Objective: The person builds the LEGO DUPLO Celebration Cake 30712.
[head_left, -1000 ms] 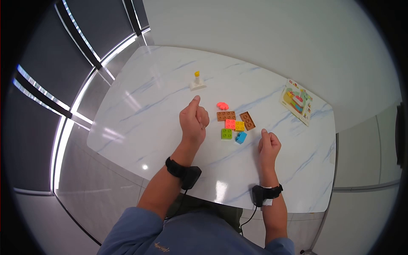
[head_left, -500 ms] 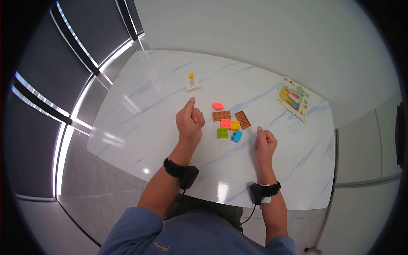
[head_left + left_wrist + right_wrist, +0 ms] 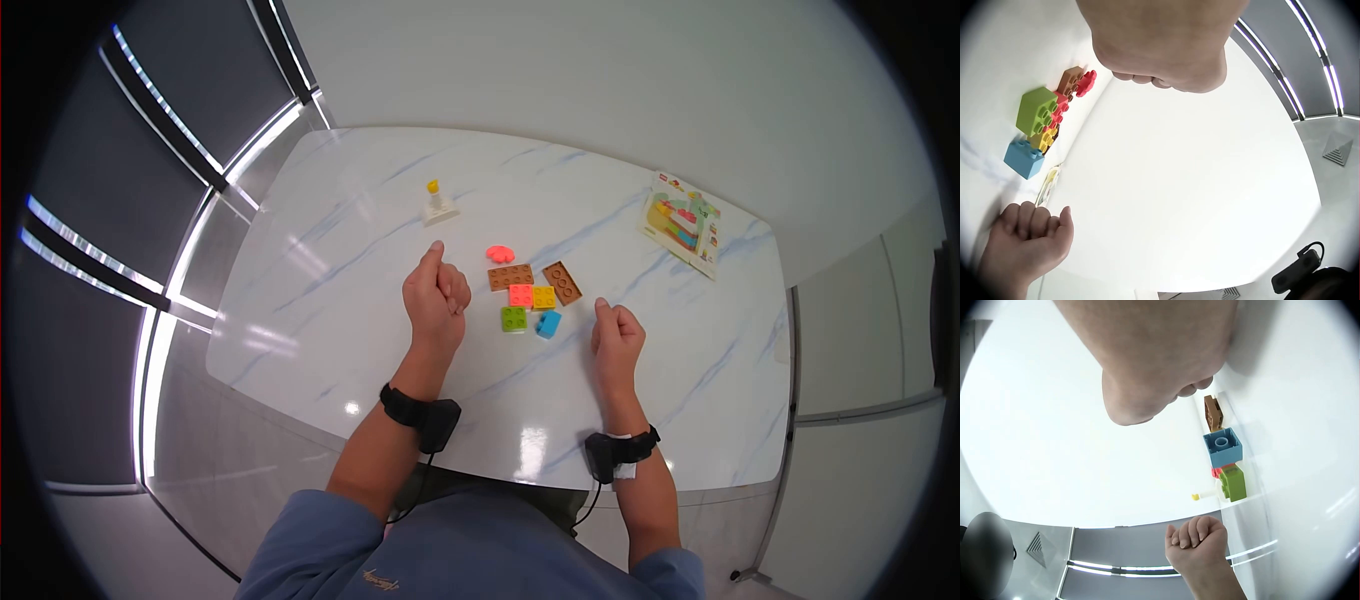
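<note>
My left hand (image 3: pixel 435 302), fingers curled and holding nothing, is left of a group of toy bricks. To their right is my right hand (image 3: pixel 617 345), also curled and empty. Between them lie a green brick (image 3: pixel 514 320), a blue brick (image 3: pixel 548 324) on its side, a pink brick (image 3: pixel 520 295), a yellow brick (image 3: pixel 543 297), a brown brick (image 3: pixel 510 277) and a second brown one (image 3: pixel 562 283) showing its hollow underside. A red piece (image 3: pixel 500 254) lies behind them. The blue brick's open underside (image 3: pixel 1222 449) shows in the right wrist view.
A white piece with a yellow flame-shaped top (image 3: pixel 434 187) stands beyond my left hand. At the back right of the marbled table (image 3: pixel 330 270) lies a picture booklet (image 3: pixel 683 224). A wall rises behind the table.
The head view has shifted, so the table's things appear a little farther left. Both hands keep their curled pose, and the bricks lie in the same arrangement.
</note>
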{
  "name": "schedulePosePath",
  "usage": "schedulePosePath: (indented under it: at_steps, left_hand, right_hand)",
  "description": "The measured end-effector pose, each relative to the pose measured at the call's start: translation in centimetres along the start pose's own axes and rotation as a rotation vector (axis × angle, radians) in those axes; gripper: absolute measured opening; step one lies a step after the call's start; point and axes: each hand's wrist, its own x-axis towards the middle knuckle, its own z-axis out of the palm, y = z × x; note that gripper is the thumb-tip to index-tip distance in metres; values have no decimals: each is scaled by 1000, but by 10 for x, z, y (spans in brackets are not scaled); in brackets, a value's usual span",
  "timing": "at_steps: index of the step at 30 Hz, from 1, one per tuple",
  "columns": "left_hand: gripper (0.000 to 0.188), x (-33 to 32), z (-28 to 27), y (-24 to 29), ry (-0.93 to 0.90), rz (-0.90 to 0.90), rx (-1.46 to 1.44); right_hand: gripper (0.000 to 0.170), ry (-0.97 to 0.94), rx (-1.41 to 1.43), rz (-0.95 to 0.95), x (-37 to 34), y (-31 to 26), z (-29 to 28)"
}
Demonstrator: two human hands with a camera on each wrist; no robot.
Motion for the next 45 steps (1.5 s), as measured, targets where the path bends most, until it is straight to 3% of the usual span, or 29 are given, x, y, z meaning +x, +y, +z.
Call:
schedulePosePath:
  at_steps: [9,12,15,18,21,22,25,31,34,38,41,45]
  left_hand:
    - [49,2,-3,0,-7,-23,-9]
    - [34,9,-8,-2,-23,9,148]
    - [20,35,-6,-6,68,197,366]
    - [40,95,-28,-10,101,729,942]
    - [49,107,-19,8,135,504,1161]
    - [47,121,-28,2,103,549,1191]
    - [39,126,-22,4,-34,349,1159]
    - [19,116,-22,-7,-121,417,1167]
    - [22,87,-10,-4,-182,367,1247]
    - [17,67,-9,-11,-231,487,1229]
    - [20,59,-3,-3,-232,402,1176]
    - [24,59,-10,-2,-233,471,1202]
  right_hand:
    - [49,-14,-3,3,-3,-8,2]
    - [48,-1,-26,-20,1,-1,0]
    - [48,-19,23,-29,3,3,-1]
    - [48,-10,45,-35,2,-3,1]
    - [47,-6,41,-69,1,-3,2]
    - [47,-2,36,-87,1,-2,3]
    - [47,-19,52,-94,0,-6,2]
    - [47,-12,12,-95,0,-6,2]
    - [47,-15,8,-134,0,-7,3]
    - [47,-14,2,-143,1,-6,3]
    - [47,-13,-8,-152,1,-5,2]
    - [47,-16,-18,-149,0,-7,3]
